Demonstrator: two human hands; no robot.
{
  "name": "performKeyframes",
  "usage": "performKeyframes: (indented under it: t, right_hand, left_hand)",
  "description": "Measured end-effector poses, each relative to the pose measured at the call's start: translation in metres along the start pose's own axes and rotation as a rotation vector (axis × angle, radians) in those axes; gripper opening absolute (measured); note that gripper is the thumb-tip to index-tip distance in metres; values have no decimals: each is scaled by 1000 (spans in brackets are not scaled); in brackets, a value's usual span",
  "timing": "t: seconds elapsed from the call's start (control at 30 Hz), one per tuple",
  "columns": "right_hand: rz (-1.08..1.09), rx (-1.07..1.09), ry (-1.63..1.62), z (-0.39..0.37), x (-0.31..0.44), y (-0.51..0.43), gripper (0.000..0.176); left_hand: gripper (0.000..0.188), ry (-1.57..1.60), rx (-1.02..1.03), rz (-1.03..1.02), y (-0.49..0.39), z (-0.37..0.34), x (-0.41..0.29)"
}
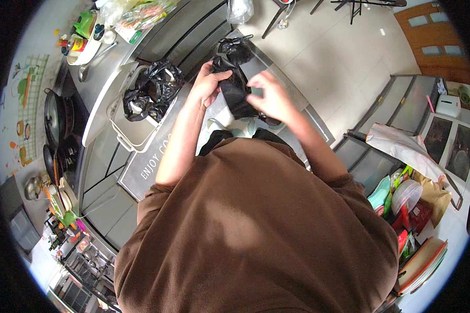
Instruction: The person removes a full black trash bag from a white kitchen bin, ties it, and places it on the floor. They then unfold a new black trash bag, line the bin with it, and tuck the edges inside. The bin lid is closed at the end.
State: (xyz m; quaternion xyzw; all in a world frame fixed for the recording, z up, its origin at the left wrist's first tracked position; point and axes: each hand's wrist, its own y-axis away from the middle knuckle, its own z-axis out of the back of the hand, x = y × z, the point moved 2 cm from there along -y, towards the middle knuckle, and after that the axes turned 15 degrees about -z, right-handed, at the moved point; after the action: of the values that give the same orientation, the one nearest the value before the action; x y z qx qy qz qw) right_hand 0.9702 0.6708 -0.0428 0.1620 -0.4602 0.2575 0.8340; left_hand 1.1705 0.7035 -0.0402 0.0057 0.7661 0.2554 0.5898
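My left hand [208,86] grips a black plastic bag [237,96], which hangs flattened in front of me, its thumb lying across the bag. My right hand [272,98], slightly blurred, is at the bag's right edge with thumb and fingers apart. Behind the held bag, a second black plastic bag [235,51], gathered at its top, rests on the floor mat. To the left stands a cream trash bin [135,137] with its lid [102,105] raised. A crumpled black bag [152,92] bulges out of the bin.
A grey kitchen mat [141,168] with white lettering lies under my feet. The counter on the left holds a wok [55,117], a ladle [84,72] and a white tray [80,58] of bottles. Grey storage cabinets [391,101] stand at right. A white plastic bag [239,11] is ahead.
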Motion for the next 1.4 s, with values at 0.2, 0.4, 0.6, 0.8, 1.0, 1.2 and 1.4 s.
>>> performKeyframes:
  t: [0.2,0.4,0.6,0.8,1.0,1.2,1.4]
  right_hand:
    - [-434,32,-357,-47,2,-16,16]
    - [-434,61,-547,-45,-29,-10,18]
    - [-616,24,-517,-30,-50,-21,11]
    - [-250,-36,-187,-10,-24,-17,10]
    - [-253,261,-280,-9,-11,-5,23]
    - [-401,217,-598,-19,-4,-24,22]
    - [-457,337,-458,-20,-10,-22,17]
  left_hand:
    - [18,574,85,249,10,-11,1]
    - [62,348,10,88,13,-14,-4]
    - [78,-916,341,-424,33,-14,2]
    - [23,-880,427,-334,17,10,-4]
    - [26,-197,502,-116,-31,30,-55]
    - [49,-258,80,-247,-75,37,-83]
    - [80,-494,114,-164,-98,84,-102]
